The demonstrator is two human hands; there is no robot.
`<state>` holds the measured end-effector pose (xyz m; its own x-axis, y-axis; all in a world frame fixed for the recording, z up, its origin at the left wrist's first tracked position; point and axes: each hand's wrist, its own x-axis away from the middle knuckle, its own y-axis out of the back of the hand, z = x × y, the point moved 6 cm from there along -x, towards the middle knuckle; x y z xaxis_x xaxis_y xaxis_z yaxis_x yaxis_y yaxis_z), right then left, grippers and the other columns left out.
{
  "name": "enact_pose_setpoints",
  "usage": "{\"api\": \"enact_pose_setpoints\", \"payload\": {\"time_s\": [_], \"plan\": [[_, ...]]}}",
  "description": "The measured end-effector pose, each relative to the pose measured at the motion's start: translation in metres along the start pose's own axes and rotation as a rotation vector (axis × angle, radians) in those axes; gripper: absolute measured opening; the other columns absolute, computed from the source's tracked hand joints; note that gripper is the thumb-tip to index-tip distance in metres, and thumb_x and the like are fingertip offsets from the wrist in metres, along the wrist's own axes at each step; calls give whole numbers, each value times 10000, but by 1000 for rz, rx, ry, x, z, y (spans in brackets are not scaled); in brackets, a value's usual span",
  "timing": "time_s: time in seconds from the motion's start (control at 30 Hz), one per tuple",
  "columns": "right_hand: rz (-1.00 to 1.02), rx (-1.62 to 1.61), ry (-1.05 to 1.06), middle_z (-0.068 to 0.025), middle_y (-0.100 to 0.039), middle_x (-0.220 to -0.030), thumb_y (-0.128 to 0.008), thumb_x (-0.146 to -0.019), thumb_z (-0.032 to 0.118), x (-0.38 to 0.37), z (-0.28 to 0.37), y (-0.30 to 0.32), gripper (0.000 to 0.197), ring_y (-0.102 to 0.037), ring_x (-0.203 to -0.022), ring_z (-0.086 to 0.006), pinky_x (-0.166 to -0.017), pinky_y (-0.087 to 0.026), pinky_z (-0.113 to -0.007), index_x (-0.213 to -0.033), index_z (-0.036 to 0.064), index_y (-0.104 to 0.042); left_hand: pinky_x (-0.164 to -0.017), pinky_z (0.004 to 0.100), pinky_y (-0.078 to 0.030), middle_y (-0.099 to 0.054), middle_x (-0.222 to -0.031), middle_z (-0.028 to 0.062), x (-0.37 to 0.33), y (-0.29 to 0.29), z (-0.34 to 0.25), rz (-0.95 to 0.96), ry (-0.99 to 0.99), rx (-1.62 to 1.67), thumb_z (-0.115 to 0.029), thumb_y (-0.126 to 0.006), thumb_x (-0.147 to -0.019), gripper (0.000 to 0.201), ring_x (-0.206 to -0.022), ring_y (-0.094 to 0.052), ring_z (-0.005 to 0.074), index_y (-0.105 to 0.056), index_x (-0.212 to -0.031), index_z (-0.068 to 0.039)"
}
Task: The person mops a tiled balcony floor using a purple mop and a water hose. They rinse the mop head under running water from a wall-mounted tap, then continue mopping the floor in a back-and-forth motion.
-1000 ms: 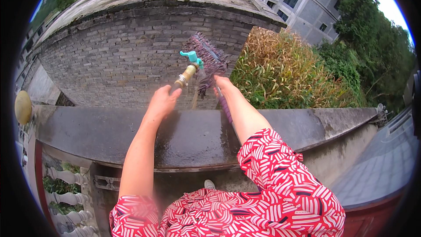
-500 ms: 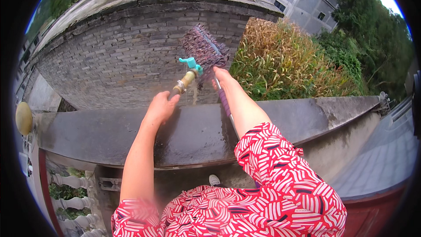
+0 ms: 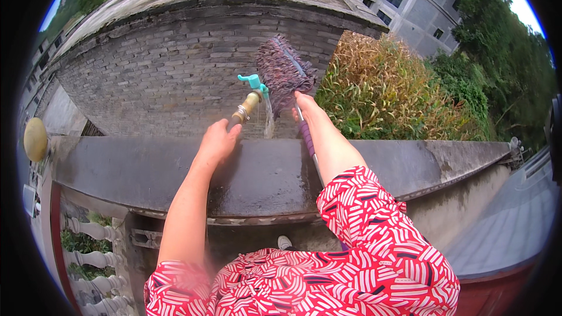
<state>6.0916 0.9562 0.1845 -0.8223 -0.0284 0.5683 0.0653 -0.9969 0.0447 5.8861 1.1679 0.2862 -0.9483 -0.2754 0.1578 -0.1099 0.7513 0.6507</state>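
A hose with a brass-coloured fitting and a turquoise tap (image 3: 253,82) on its end is gripped in my left hand (image 3: 220,140), whose fingers wrap round it. Water (image 3: 269,120) runs down from the tap's spout beyond the ledge. My right hand (image 3: 308,108) is closed round the metal pole of a mop, just below its head. The shaggy purple-grey mop head (image 3: 281,73) hangs out past the ledge, right of the tap. A purple grip (image 3: 307,137) shows on the pole, which slants back under my right forearm.
A wide grey ledge (image 3: 374,161), wet in the middle, crosses in front of me. Beyond it stand a brick wall (image 3: 175,70) and dry corn plants (image 3: 386,88). White balusters (image 3: 91,257) are at lower left, a round knob (image 3: 36,140) at far left.
The mop head has shifted slightly right, away from the tap. The water stream now falls in plain view between them. Both hands keep their hold.
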Motion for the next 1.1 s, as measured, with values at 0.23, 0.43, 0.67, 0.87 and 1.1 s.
{"api": "enact_pose_setpoints", "payload": {"time_s": [0.23, 0.43, 0.67, 0.87, 1.1], "plan": [[-44, 90, 29, -83, -445, -610, -456, -854, 437, -4, 2, 1, 356, -401, -400, -165, -355, -336, -320, -908, 86, -454, -315, 315, -360, -439, -508, 61, -27, 28, -23, -59, -66, 84, -341, -497, -860, 348, -338, -435, 156, -473, -824, 4], [-123, 213, 101, -100, -486, -611, -486, -832, 416, 2, 6, -3, 399, -447, -426, -189, -389, -379, -353, -850, 17, -493, -315, 317, -353, -431, -518, 54, -57, 32, -31, -26, -40, 61, -344, -508, -857, 358, -343, -429, 153, -479, -848, 13], [-148, 303, 151, -113, -505, -600, -520, -812, 365, 15, 11, -9, 414, -467, -428, -187, -385, -385, -340, -780, -47, -504, -324, 327, -351, -423, -497, 59, -67, 18, -50, 52, -66, 47, -338, -514, -857, 361, -342, -430, 158, -502, -865, 23], [-139, 345, 155, -112, -518, -590, -509, -816, 371, 13, 11, -10, 437, -486, -436, -191, -395, -402, -351, -749, -60, -511, -324, 331, -348, -430, -492, 62, -71, 14, -46, 46, -40, 23, -341, -514, -856, 363, -336, -431, 160, -513, -854, 22], [-168, 596, 232, -115, -543, -597, -515, -807, 390, 10, 16, -14, 451, -529, -467, -204, -427, -424, -353, -706, -49, -528, -371, 337, -385, -514, -560, 104, -67, 21, -47, 44, -53, 71, -329, -536, -836, 366, -386, -491, 189, -517, -864, 36]]}}
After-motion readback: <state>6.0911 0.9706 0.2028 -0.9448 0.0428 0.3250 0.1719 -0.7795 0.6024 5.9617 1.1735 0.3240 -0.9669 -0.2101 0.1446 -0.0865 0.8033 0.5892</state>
